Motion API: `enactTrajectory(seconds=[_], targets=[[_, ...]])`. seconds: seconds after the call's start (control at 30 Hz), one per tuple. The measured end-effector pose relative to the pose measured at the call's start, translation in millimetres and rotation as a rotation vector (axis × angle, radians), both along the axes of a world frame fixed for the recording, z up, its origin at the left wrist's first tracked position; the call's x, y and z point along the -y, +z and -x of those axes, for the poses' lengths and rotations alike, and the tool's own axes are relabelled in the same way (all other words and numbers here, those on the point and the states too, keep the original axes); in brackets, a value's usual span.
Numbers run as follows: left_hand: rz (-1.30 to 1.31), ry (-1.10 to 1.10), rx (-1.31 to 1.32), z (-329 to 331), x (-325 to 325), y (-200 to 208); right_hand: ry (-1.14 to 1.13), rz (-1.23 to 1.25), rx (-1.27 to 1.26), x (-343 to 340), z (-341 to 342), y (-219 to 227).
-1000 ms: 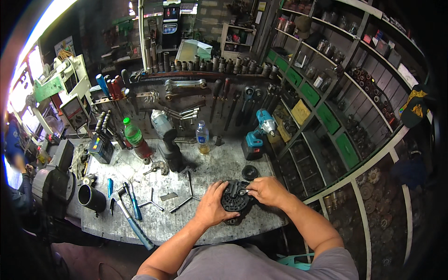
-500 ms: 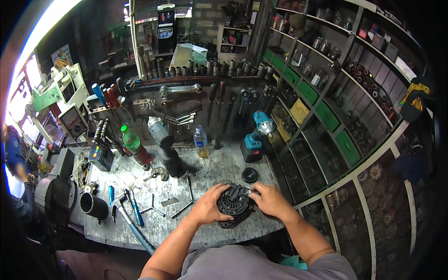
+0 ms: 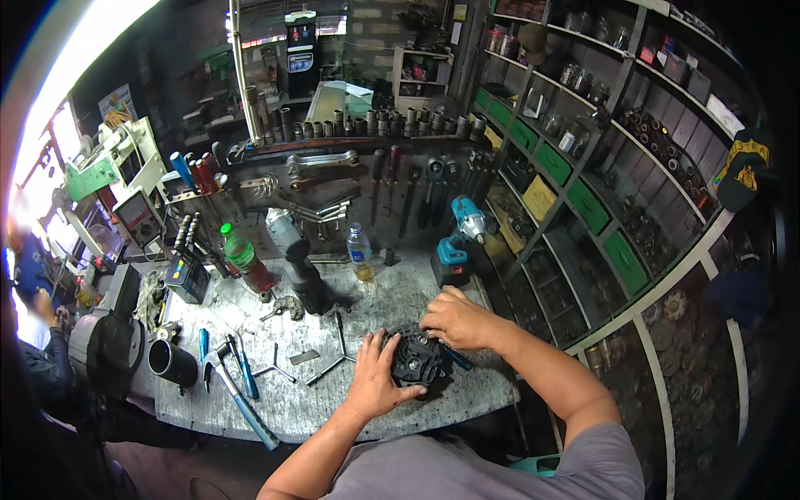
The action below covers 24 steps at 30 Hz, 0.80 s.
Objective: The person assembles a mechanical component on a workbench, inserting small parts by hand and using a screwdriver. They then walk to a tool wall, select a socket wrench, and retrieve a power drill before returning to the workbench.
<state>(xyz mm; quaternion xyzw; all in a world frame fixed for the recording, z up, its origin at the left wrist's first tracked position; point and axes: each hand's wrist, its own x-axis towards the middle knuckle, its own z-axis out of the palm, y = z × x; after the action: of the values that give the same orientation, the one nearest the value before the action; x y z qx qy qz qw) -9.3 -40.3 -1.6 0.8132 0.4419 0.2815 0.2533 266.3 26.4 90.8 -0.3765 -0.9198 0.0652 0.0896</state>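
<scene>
A round black alternator [image 3: 410, 360] with a slotted end housing lies near the front right of the bench. My left hand [image 3: 375, 379] grips its left side, thumb along the near edge and fingers over the far rim. At its upper right, my right hand [image 3: 460, 321] is closed, fingertips bent down against the housing; whatever they pinch is hidden. A dark blue handle-like piece [image 3: 457, 357] shows beside the alternator's right side, below my right hand.
Left on the bench are a hammer [image 3: 242, 400], a three-way wrench [image 3: 337, 358], a black cylinder [image 3: 172, 362] and a green-capped bottle [image 3: 240, 254]. A cordless impact wrench [image 3: 454, 250] stands behind my right hand. Another person's arm [image 3: 50, 333] shows far left.
My right hand has moved from the alternator's right side to its upper right edge, now covering the round black cap's place. The dark blue piece has come into view. My left hand stays on the alternator.
</scene>
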Motion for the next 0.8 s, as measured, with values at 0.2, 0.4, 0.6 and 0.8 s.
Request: enactTrajectory(seconds=[0.2,0.4,0.6,0.8], targets=[[0.056,-0.083,-0.017,14,-12,-7,-0.246,0.300,0.097,18,13,9],[0.023,-0.015,0.008,1,4,-5,-0.450,0.212,-0.301,60,16,-12],[-0.008,-0.037,0.006,-3,-5,-9,-0.083,-0.098,-0.060,26,-10,-10],[0.024,-0.143,0.006,8,-20,-11,-0.134,0.108,0.061,30,3,4]])
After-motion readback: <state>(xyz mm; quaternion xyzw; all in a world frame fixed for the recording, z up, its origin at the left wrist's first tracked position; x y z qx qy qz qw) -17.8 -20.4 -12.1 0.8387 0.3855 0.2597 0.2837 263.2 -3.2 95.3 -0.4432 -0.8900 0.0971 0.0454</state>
